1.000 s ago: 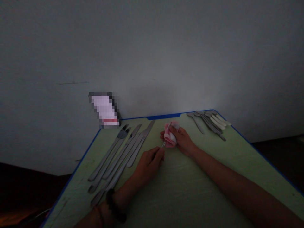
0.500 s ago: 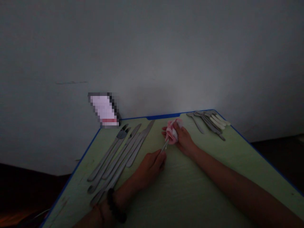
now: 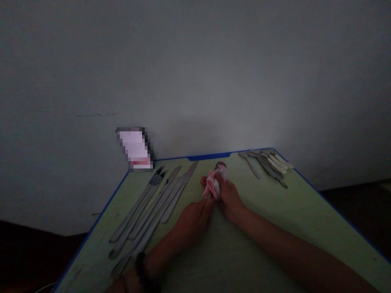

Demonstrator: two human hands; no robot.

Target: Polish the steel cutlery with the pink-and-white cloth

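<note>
My left hand is closed around the handle of a spoon, whose rounded metal end shows past a cloth. That pink and white cloth is bunched around the middle of the spoon, gripped in my right hand. Cloth and fingers hide most of the spoon. To the left of my left hand, several metal table knives lie side by side on the pale green table. Beyond my right hand lies a group of forks or spoons, some with white handles.
A blurred-out phone-like device with a bright screen leans on the wall at the table's back left corner. Blue edging runs around the table, which stands against the wall.
The cloth has slid down the spoon toward my left hand, uncovering the spoon's rounded far end. Both hands sit lower in the picture as the view tilts up slightly.
</note>
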